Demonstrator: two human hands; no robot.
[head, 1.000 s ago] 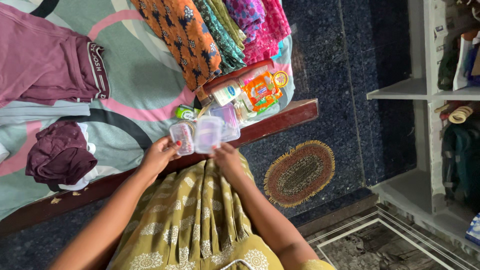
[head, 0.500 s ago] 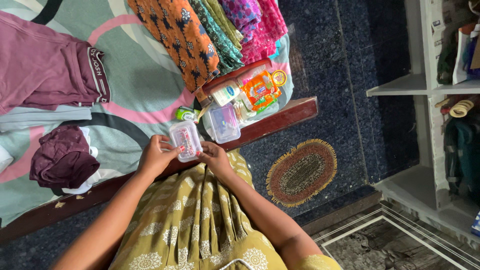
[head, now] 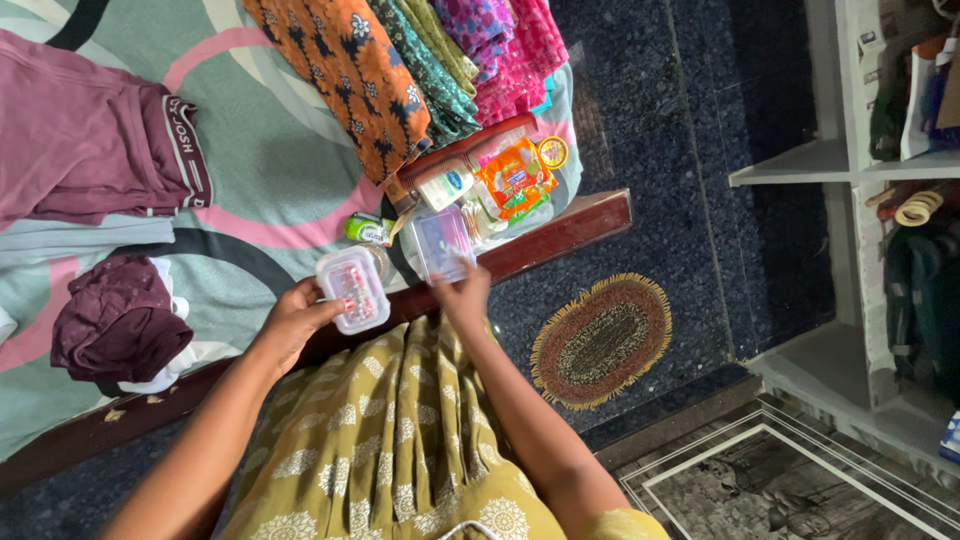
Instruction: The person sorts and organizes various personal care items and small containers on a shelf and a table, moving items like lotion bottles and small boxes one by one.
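Standing at the bed [head: 560, 235] edge, the person wears a green patterned dress [head: 390, 440]. Both forearms extend forward over the wooden bed rail.

Left hand [head: 295, 322]: the grip is closed on a small clear box [head: 351, 288], fingers curled under its near side, thumb at the edge. The box has its lid on and shows red and pale contents through the plastic. It is held tilted, just above the bed edge.

Right hand [head: 462, 296]: motion-blurred, fingertips at the near edge of a second clear box [head: 440, 243] lying on the bed. Whether this grip has closed on it cannot be told.

The two boxes sit near each other but apart. Between and behind them lies a small green tube [head: 367, 229]. Just beyond the second box are a white bottle [head: 446, 186], an orange packet [head: 512, 178] and a brown comb [head: 450, 152], clustered at the bed corner.

Left of the hands, a dark maroon garment [head: 118, 318] lies bunched on the sheet. Farther back is a mauve garment [head: 85, 140]. At the far edge, folded fabrics are stacked side by side: orange cloth [head: 345, 70], green cloth [head: 425, 65], pink cloth [head: 515, 50].

On the dark floor to the right lies an oval mat [head: 600, 340]. White shelves [head: 860, 170] stand at far right.
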